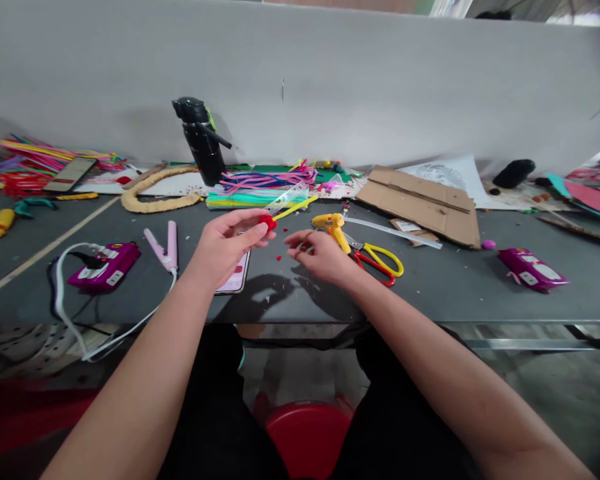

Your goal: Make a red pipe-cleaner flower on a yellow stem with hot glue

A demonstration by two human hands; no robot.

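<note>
My left hand (227, 243) pinches a small red pom-pom (267, 222) fixed on the end of a yellow pipe cleaner (297, 207), holding it just above the grey table (455, 283). My right hand (319, 255) hovers a little to the right, fingers loosely curled, thumb and forefinger close together; I cannot make out anything in them. A phone (235, 279) lies flat under my left hand. A yellow glue gun (334, 227) and scissors with red and yellow handles (377, 261) lie just right of my right hand. Small red scraps dot the table between the hands.
A black water bottle (201, 139) stands at the back. Bundles of coloured pipe cleaners (260, 187) lie behind the hands and at far left (35, 160). Cardboard pieces (420, 200), two purple devices (105, 265) (530, 268), a pink mini iron (164, 248) with white cable, a red stool (307, 437) below.
</note>
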